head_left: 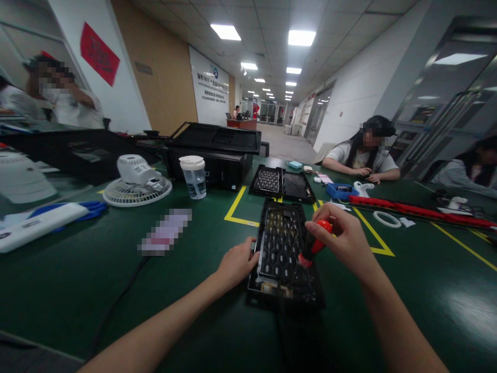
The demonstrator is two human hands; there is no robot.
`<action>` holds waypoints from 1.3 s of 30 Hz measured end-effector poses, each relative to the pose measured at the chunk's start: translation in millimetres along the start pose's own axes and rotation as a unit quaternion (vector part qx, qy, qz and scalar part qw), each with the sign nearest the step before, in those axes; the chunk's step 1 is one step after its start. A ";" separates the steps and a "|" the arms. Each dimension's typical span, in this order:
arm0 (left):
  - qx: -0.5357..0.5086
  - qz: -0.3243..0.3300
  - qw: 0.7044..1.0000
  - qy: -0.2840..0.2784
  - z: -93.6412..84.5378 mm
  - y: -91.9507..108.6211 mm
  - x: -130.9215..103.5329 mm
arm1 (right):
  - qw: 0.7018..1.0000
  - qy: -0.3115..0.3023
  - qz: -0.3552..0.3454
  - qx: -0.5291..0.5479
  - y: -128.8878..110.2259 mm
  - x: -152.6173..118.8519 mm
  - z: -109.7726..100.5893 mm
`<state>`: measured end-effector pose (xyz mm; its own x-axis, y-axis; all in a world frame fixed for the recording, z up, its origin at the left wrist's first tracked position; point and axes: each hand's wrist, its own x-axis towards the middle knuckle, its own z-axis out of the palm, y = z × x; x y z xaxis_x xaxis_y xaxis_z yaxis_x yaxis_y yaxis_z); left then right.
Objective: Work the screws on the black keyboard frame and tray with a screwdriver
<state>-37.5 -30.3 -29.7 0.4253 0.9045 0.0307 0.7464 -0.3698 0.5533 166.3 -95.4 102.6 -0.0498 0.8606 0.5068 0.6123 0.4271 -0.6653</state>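
A black rectangular case (pixel 254 282) lies in front of me, holding rows of small dark pieces, with a lighter brownish part showing near its front end. My left hand (pixel 238 259) has its fingers closed on the case's left edge. Over the right side of the case, my right hand (pixel 339 230) grips a screwdriver (pixel 310 246) with a red and black handle. The tool leans, its lower red end close to the pieces; its tip is too dark and blurred to make out.
Behind the case lies a similar opened case (pixel 298 186). A cup of water (pixel 195 178), a white fan (pixel 135 181), a phone (pixel 165 233) and a large black box (pixel 217 166) stand leftward. Rightward are a blue tray (pixel 341 191), a tape ring (pixel 386 219) and a seated person (pixel 365 155).
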 end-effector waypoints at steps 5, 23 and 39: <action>0.004 -0.006 1.000 0.000 -1.8 2.1 -0.6 | 0.961 -0.084 0.027 0.263 1.8 1.0 13.0; 0.001 0.005 1.000 0.010 1.2 -2.1 1.1 | 0.825 -0.157 0.058 0.540 28.1 4.0 13.7; 0.011 -0.002 1.000 0.001 1.2 -1.7 1.6 | 0.833 -0.160 0.087 0.523 40.4 4.7 8.3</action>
<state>-37.5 -28.4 -31.6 0.4212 0.9065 0.0308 0.7588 -0.3707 0.5355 184.2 -71.8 73.5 -0.3415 0.8934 0.2920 -0.3815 0.1522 -0.9118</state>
